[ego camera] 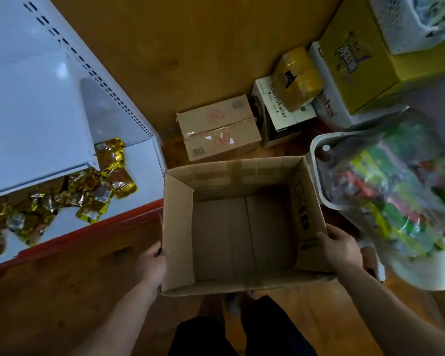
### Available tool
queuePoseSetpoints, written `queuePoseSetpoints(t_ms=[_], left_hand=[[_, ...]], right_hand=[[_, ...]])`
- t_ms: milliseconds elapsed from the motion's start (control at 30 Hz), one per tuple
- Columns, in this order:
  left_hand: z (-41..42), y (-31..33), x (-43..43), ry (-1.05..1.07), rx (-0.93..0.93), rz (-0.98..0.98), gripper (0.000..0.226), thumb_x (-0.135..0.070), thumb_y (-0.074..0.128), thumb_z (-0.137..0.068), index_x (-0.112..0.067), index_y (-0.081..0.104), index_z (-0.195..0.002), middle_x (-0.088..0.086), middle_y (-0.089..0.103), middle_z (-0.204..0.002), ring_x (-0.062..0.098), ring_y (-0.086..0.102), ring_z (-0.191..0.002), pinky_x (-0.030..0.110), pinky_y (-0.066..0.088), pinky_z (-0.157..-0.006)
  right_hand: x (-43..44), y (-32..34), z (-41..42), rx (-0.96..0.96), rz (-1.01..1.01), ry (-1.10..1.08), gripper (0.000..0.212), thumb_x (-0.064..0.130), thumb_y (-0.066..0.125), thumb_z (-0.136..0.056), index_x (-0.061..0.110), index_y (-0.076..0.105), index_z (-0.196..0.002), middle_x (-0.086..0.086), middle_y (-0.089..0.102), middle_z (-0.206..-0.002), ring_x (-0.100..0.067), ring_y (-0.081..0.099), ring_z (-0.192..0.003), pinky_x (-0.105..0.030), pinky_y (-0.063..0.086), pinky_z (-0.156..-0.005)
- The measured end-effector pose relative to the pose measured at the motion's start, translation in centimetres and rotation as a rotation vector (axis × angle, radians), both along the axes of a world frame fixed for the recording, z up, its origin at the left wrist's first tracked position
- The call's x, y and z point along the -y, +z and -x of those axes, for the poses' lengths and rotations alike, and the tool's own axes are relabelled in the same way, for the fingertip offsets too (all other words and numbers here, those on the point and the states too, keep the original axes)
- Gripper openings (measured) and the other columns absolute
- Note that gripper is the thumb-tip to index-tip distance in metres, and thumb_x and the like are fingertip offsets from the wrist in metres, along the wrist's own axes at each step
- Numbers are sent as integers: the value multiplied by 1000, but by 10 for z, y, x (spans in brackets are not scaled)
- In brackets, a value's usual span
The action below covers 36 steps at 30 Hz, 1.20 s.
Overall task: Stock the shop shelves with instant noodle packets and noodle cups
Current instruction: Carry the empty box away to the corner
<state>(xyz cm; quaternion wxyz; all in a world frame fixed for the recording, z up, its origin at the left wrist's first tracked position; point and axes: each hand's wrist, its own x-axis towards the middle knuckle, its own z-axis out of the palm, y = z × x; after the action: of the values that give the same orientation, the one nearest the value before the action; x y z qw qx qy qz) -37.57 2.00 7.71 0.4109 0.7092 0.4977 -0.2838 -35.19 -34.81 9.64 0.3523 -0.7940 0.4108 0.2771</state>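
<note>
Noodle packets (98, 199), gold foil, lie scattered on bottom shelf (144, 176) at your left. Your left hand (152, 263) grips left wall of open cardboard box (242, 240); your right hand (342, 250) grips right wall, fingers curled over edge. Box bottom bare. Cannot tell whether box rests on wooden floor (62, 291). Beyond: sealed brown carton (216, 127), white carton (278, 109) just beside it.

Gold noodle packets (113, 176) lie scattered on the shelf (144, 165) near the open cardboard box (229, 240).

gold packets (106, 191) partly hidden under shelf (36, 129), bagged goods (391, 191) blurred
</note>
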Motion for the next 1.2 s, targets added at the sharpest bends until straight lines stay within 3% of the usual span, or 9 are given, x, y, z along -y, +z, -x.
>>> queuePoseSetpoints(t_ms=[100,333,467,600,700,833,933,1033,1200], left_hand=[[-5,-28,3,52,-34,5,43,-20,51,-102,-15,47,-144,7,48,-148,32,46,-133,48,42,-108],[-25,-100,20,115,-85,32,40,-15,53,-101,-13,51,-141,5,54,-142,30,51,-129,45,41,-109],[-37,-154,24,173,-100,44,37,-20,58,-99,-22,58,-135,-2,61,-133,27,58,-121,47,48,-104],[-36,-228,21,203,-127,19,32,-27,58,-96,-36,65,-125,-8,66,-127,25,63,-111,45,54,-95],[-63,-227,40,228,-107,-20,33,-22,56,-98,-34,64,-127,-12,63,-127,22,60,-114,39,52,-96],[-81,-243,57,259,-97,-39,34,-14,56,-98,-25,62,-130,-11,60,-118,20,57,-113,30,49,-91],[-85,-259,59,233,-66,-59,35,-16,58,-98,-24,61,-132,-10,61,-124,18,58,-112,30,50,-91],[-78,-273,60,200,-81,-62,36,-16,60,-97,-26,61,-131,-8,62,-122,21,60,-111,33,52,-88],[-56,-278,68,99,-120,50,38,-18,51,-101,-25,55,-138,-1,59,-135,21,56,-119,32,46,-99]], right_hand=[[4,-29,-22,-37,-15,3,34,29,51,-100,30,57,-133,2,58,-116,-24,55,-107,-44,49,-91],[11,-117,-76,-53,46,18,36,28,54,-98,29,57,-134,-5,61,-125,-27,56,-104,-44,50,-87],[19,-167,-103,-52,60,55,33,25,53,-98,27,61,-130,-7,62,-121,-24,53,-97,-37,47,-83],[25,-208,-122,-44,50,55,31,23,52,-99,28,61,-128,-2,60,-113,-26,55,-104,-41,49,-87],[29,-234,-135,-31,54,77,33,22,52,-99,28,62,-129,-4,63,-120,-27,55,-105,-37,47,-84],[34,-258,-145,-18,33,79,35,22,50,-100,30,59,-133,-2,62,-120,-29,56,-113,-43,49,-92],[35,-275,-148,-14,32,69,36,23,49,-101,31,57,-135,-1,60,-128,-28,54,-118,-48,48,-98],[39,-292,-145,-3,45,89,36,22,48,-101,31,56,-135,3,60,-126,-25,53,-119,-45,47,-97],[45,-294,-134,-33,68,214,39,15,48,-99,25,54,-136,-7,59,-134,-33,52,-123,-42,43,-99]])
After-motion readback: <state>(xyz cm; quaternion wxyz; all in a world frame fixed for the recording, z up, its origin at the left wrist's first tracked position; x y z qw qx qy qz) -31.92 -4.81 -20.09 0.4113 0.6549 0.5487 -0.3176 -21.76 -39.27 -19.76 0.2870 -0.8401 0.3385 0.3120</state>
